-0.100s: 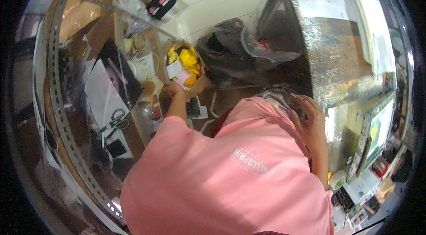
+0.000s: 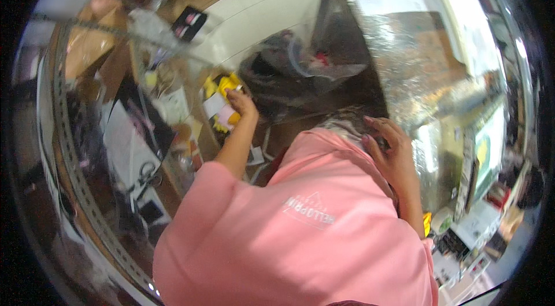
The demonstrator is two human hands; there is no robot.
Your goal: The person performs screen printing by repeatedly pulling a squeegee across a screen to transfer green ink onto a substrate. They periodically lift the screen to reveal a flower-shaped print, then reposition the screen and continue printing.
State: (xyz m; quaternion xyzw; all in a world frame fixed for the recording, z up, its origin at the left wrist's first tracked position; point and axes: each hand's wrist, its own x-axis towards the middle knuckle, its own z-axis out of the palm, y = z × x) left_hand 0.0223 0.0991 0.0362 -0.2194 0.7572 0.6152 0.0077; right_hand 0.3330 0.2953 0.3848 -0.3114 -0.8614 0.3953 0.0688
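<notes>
the pink t-shirt (image 2: pixel 289 248) is smooth, matt cloth with a flat white print. crumpled yellow pieces (image 2: pixel 230 82) look like soft fabric. the plastic bag (image 2: pixel 269 95) is thin, dark and faintly glossy. pale floor tiles (image 2: pixel 248 14) shine smoothly; the workbench top (image 2: pixel 381 40) looks rough and scuffed, with shiny patches. the slotted shelf upright (image 2: pixel 60 83) looks like dull metal, the upper box (image 2: pixel 89 49) matt cardboard.

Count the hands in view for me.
2: the left hand at the yellow pieces, left of centre; the right hand beside the pink shirt, right of centre.
</notes>
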